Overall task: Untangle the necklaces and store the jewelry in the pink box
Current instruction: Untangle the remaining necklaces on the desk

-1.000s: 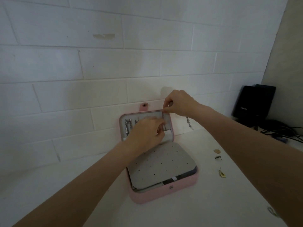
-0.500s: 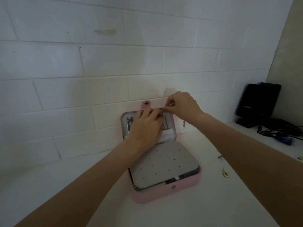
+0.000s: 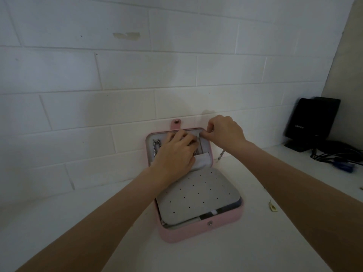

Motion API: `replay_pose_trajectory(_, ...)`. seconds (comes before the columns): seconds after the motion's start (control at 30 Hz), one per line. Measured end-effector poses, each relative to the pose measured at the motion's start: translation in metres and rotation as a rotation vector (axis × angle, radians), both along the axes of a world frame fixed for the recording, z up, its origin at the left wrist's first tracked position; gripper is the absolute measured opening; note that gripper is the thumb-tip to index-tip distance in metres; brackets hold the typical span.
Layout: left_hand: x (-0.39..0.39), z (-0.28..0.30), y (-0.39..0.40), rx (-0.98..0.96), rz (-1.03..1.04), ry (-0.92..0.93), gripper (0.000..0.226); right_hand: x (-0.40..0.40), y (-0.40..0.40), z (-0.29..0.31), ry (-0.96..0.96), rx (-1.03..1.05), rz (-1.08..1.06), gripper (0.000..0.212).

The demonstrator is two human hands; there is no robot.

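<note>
Square pink jewelry box (image 3: 198,231) lies open, lid upright against the wall; a silver chain necklace (image 3: 156,147) hangs inside the lid.

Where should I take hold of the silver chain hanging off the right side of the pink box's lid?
Pinch the silver chain at its free end dangling below the right hand, coming from the right. It hangs outside the pink box lid's edge, clear of both hands.

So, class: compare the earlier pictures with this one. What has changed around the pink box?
The left hand moved up the open lid of the pink box. The right hand still pinches at the lid's top right corner. The chain still dangles beside the box, which stays put.
</note>
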State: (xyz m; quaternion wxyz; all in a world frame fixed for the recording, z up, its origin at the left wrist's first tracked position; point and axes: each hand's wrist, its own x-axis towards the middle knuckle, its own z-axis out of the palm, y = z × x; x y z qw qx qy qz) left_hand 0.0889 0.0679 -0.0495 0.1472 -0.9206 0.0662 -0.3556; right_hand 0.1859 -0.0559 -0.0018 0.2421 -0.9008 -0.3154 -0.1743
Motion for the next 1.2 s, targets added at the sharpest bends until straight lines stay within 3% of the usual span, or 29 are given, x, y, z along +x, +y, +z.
replay_pose_trajectory(0.17,0.002,0.0,0.003,-0.008,-0.052,0.013,0.037,0.002,-0.004,0.0,0.175,0.024,0.073,0.028)
replay_pose_trajectory(0.4,-0.003,0.002,-0.001,-0.136,-0.082,0.024,0.039,-0.005,-0.016,0.005,0.286,0.031,0.196,0.01)
replay_pose_trajectory(0.57,-0.001,-0.002,-0.001,-0.12,-0.066,0.134,0.043,-0.006,-0.019,0.001,0.246,-0.024,0.2,0.011)
replay_pose_trajectory(0.7,-0.001,-0.005,0.001,-0.12,-0.086,0.115,0.043,-0.01,-0.025,-0.003,0.048,-0.076,0.169,0.012)
replay_pose_trajectory(0.87,0.005,0.003,-0.011,-0.417,-0.092,-0.064,0.026,-0.021,-0.022,-0.004,-0.162,-0.201,0.139,0.016)
replay_pose_trajectory(1.0,0.008,0.008,-0.021,-0.458,0.004,-0.032,0.023,-0.022,-0.014,-0.005,-0.131,-0.173,0.154,0.018)
replay_pose_trajectory(1.2,0.01,0.01,-0.026,-0.587,0.144,0.038,0.024,-0.015,-0.008,-0.006,0.089,0.037,0.249,0.012)
